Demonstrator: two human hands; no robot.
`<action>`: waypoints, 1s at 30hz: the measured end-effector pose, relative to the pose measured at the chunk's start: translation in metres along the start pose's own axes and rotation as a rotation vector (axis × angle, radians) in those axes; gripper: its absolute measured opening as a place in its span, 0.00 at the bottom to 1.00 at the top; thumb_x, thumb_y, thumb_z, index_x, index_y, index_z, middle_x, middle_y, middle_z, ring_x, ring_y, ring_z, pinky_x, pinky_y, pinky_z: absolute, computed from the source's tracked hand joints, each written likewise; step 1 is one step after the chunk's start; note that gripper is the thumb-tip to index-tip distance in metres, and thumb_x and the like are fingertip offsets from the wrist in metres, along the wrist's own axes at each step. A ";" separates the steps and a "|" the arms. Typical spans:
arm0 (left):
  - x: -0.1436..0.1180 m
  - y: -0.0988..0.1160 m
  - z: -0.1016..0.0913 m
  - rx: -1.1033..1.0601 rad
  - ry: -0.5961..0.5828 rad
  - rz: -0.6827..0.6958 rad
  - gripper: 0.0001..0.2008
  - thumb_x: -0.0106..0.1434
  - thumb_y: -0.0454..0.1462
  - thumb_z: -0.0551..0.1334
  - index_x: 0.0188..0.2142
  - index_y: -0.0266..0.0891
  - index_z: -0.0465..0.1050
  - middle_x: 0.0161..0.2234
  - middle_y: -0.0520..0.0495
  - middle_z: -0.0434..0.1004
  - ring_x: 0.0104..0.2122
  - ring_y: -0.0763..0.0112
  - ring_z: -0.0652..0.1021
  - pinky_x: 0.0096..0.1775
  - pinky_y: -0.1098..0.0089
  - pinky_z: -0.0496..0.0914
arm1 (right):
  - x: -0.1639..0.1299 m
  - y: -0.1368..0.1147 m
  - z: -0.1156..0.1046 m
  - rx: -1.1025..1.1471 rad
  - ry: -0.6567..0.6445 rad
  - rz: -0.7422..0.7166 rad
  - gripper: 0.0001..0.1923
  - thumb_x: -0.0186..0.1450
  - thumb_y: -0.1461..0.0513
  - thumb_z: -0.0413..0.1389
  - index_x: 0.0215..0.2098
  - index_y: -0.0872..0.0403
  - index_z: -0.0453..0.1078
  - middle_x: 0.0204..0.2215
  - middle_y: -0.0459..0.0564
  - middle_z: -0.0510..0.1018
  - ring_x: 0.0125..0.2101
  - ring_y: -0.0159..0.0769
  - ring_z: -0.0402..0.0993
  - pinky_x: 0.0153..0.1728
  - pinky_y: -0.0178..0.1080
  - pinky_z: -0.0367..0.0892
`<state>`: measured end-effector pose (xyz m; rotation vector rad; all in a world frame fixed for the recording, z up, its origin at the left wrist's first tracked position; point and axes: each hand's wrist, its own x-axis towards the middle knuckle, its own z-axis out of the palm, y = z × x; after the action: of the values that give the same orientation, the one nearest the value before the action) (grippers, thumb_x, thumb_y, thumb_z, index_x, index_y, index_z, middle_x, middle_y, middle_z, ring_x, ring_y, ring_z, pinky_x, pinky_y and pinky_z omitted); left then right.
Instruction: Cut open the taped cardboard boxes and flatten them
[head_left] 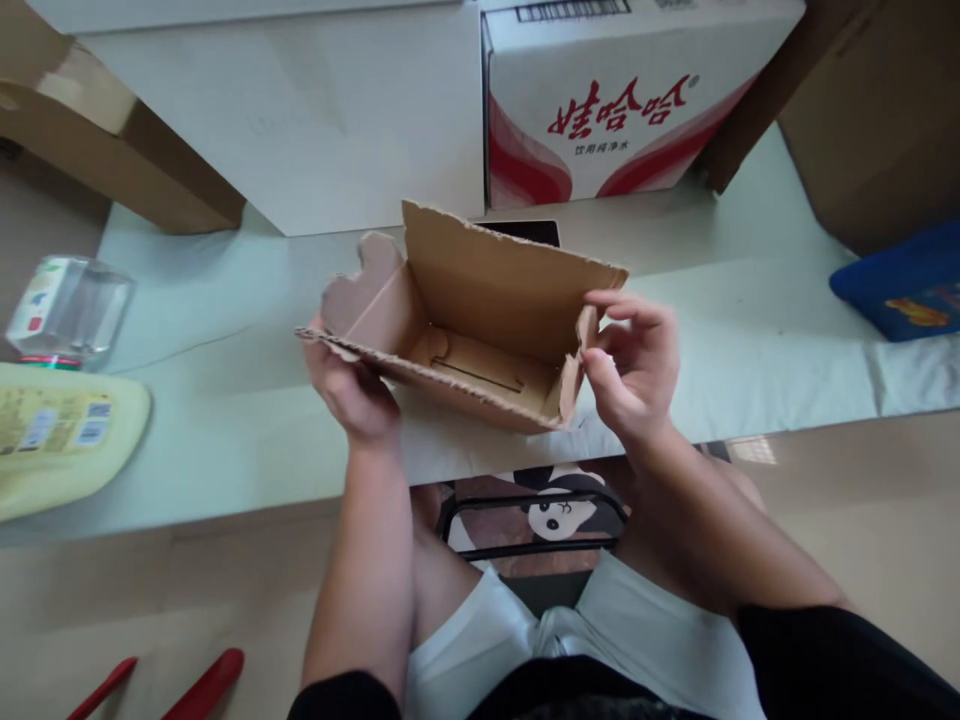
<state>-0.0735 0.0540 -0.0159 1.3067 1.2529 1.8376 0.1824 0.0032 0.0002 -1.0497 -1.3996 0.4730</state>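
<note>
Cardboard box (pixel 491 290) was held in both hands above table (pixel 225 430), near front edge, top open and upward. Left hand (pixel 352 390) gripped box's left end from outside, fingers partly hidden under it. Right hand (pixel 634 360) pinched ragged flap (pixel 586 328) at right end between thumb and fingers. White box (pixel 360 120) and red-and-white carton (pixel 630 110) stood behind; clear bottle (pixel 97 300) and yellow bottle (pixel 120 430) lay left, blue packet (pixel 907 285) right.

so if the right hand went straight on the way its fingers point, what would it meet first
Probably the cardboard box, at its right-end flap, which the right hand seems to be touching.
</note>
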 end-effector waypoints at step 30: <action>0.003 -0.009 0.034 0.053 -0.200 0.063 0.15 0.63 0.47 0.65 0.46 0.45 0.82 0.53 0.45 0.80 0.60 0.53 0.76 0.69 0.48 0.61 | -0.018 0.033 -0.021 0.077 -0.165 0.190 0.20 0.67 0.44 0.52 0.50 0.45 0.62 0.47 0.50 0.68 0.48 0.44 0.69 0.51 0.49 0.68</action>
<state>-0.0440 0.0724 -0.0196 1.5339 1.1723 1.6774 0.2091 -0.0017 -0.0337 -1.1059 -1.4198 0.7607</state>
